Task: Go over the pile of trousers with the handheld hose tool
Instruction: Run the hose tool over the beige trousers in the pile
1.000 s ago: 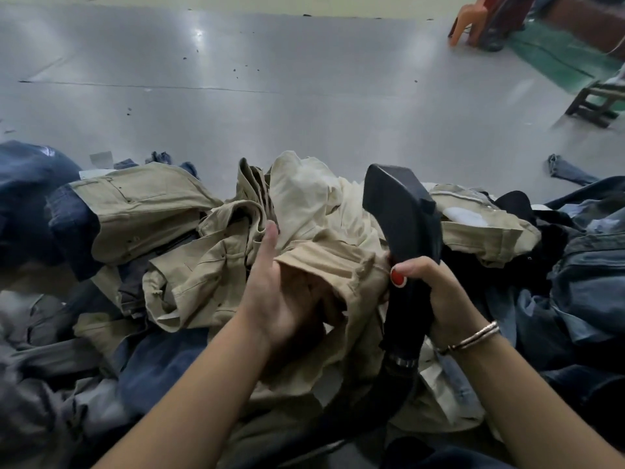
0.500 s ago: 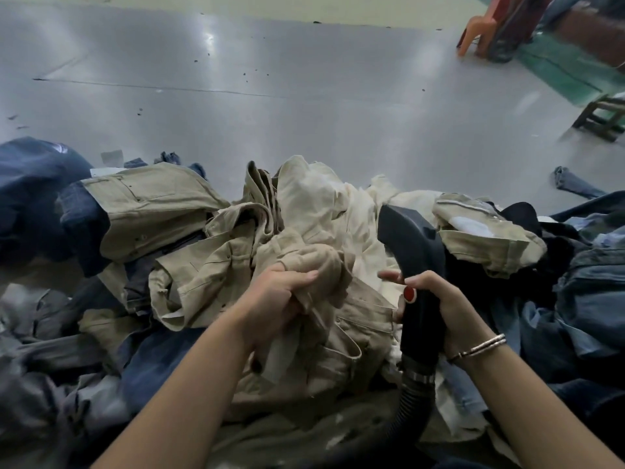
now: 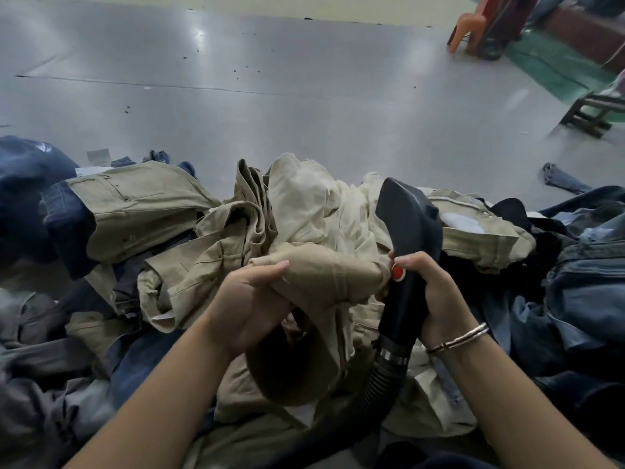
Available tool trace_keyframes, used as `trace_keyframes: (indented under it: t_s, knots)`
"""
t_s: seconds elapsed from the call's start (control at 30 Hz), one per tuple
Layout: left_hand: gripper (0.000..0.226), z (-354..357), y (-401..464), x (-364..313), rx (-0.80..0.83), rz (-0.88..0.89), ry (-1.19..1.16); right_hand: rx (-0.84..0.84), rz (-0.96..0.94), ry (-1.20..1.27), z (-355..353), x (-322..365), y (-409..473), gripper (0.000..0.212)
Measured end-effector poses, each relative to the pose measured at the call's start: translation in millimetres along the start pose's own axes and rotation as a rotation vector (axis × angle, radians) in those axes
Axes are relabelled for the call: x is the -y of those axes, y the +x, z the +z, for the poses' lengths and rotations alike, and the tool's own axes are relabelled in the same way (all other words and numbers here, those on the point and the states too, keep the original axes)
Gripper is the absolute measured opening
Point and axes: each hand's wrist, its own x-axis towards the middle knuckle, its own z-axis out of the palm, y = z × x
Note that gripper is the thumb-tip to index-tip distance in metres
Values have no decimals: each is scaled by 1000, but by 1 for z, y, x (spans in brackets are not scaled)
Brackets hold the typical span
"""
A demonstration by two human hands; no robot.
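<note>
Two hands in frame, both busy. Left hand grips a khaki trouser leg, fingers curled over the bunched cloth, thumb on top; the leg's open end hangs below the hand, dark inside. Right hand is wrapped round the handle of the black hose tool, thumb with a red nail on the handle's left side, just beside the khaki cloth. Tool head points up and away, tilted left, above the pile. Ribbed hose leaves the handle base past a metal collar and runs down under the cloth. Bracelet on the right wrist.

Pile lies directly in front: khaki and cream trousers in the middle, dark denim to the right, navy and grey pieces to the left. All of it sits on a grey floor. Orange chair far top right, a low stool at the right edge, well apart from the pile.
</note>
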Motion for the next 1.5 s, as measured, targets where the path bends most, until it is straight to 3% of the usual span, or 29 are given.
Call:
trace_keyframes:
  t_s: [0.07, 0.17, 0.27, 0.33, 0.43, 0.53, 0.6, 0.67, 0.77, 1.0, 1.23, 1.3, 1.4, 1.5]
  knots:
    - [57, 2, -2, 4, 163, 74, -188, 88, -44, 10, 0, 0, -2, 16]
    - [83, -1, 7, 20, 65, 31, -361, 188, -100, -34, 0, 0, -6, 20]
    - [46, -1, 20, 33, -83, -5, -245, 165, -73, -63, -2, 1, -9, 28]
    - [37, -3, 24, 34, -133, 11, -168, 119, -65, -106, -5, 2, -11, 28]
    - [44, -6, 23, 30, -50, -29, -220, 190, -43, -178, -11, 9, -18, 25]
    - [50, -9, 23, 21, -23, -2, -261, 324, 83, -309, -10, 10, -34, 38]
    - [48, -13, 23, 16, -9, 42, -307, 379, 198, -364, -3, 3, -44, 19]
    - [51, -13, 20, 12, -6, 27, -333, 414, 294, -414, 6, -4, -50, 13]
    - [52, -13, 16, 11, 58, -18, -289, 378, 351, -461, 14, -13, -51, 21]
    - [53, -11, 11, 13, -21, -42, -202, 313, 317, -386, 26, -13, -38, 24]
    - [50, 2, -1, 22, -53, -211, -23, 112, 336, -219, 21, 0, 4, 22]
    - [37, -2, 6, 21, -189, -185, 97, 14, 317, -164, 12, -3, 15, 24]
    - [32, -22, 23, 17, -486, -87, 474, -124, 280, -135, -7, -11, 21, 30]
    - [30, -55, 42, 13, -541, 47, 924, -182, 241, -209, -19, -13, 15, 32]
